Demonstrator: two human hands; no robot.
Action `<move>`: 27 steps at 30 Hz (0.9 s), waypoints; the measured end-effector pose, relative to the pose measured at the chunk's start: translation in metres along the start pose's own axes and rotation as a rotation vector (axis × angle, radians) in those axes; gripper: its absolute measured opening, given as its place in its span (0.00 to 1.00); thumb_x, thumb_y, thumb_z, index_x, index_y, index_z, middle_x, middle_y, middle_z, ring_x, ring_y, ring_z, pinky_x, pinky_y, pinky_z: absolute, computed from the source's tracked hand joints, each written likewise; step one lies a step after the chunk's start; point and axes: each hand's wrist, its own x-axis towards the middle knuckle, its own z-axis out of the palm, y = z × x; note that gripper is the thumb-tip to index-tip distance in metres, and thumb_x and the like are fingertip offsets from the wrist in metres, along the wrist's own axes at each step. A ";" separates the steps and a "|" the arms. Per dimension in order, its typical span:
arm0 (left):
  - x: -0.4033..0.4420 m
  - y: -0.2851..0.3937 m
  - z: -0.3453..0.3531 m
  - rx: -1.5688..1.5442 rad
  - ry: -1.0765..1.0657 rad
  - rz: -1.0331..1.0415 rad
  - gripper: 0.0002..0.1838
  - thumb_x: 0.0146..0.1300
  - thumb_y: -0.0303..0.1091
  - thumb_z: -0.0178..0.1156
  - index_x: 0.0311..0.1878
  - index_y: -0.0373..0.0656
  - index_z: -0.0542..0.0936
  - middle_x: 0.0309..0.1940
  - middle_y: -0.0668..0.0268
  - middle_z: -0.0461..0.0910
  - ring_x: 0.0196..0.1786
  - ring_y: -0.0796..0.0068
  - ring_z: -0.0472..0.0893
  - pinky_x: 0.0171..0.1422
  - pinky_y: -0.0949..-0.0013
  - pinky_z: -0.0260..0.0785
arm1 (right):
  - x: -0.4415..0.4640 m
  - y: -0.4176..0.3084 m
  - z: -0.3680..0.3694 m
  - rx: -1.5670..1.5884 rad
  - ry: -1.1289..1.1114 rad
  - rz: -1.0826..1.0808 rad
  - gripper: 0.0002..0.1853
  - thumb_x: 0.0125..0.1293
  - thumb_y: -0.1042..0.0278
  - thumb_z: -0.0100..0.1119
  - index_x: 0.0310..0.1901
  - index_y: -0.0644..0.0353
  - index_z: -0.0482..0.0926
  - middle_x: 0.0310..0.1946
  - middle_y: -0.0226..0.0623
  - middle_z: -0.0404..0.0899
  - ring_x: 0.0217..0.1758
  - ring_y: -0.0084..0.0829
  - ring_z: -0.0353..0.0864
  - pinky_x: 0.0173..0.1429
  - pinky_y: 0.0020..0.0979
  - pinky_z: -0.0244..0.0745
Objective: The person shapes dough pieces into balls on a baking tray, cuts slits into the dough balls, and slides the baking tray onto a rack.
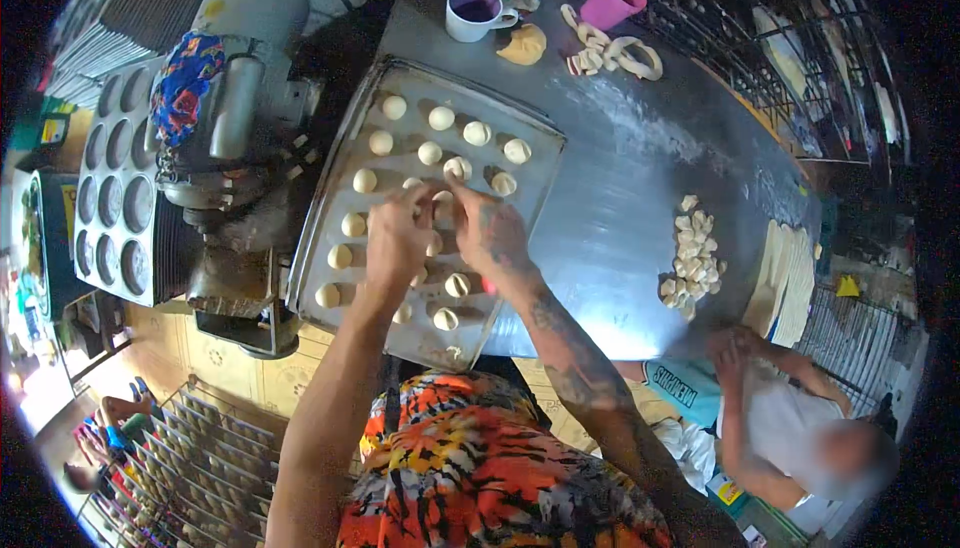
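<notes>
Rows of small pale dough balls [381, 143] sit on a metal baking tray [540, 173]. Those in the left columns look smooth, while several towards the right show a slit or seam across the top, such as one slit dough ball [446, 319]. My left hand [398, 238] hovers over the middle of the tray, fingers curled and pinched together; what lies in them is hidden. Close beside it, my right hand [492, 236] is closed, its fingertips at a creased dough ball [457, 168]. Both hands cover some of the balls beneath.
Cut dough pieces [695, 258] and dough strips [783, 278] lie on the steel table [590, 238]. A white mug [473, 16], a bread roll [522, 45], dough rings [636, 58] and a pink cup [612, 3] stand behind. A mixer [235, 98] is left; a co-worker [780, 408] works at right.
</notes>
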 end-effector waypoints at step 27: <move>-0.104 -0.042 -0.033 0.040 -0.029 0.003 0.11 0.67 0.29 0.61 0.49 0.38 0.87 0.40 0.44 0.87 0.45 0.39 0.87 0.49 0.48 0.79 | -0.096 -0.058 0.048 0.011 -0.017 0.063 0.22 0.68 0.72 0.62 0.63 0.58 0.81 0.44 0.49 0.88 0.45 0.52 0.89 0.48 0.50 0.84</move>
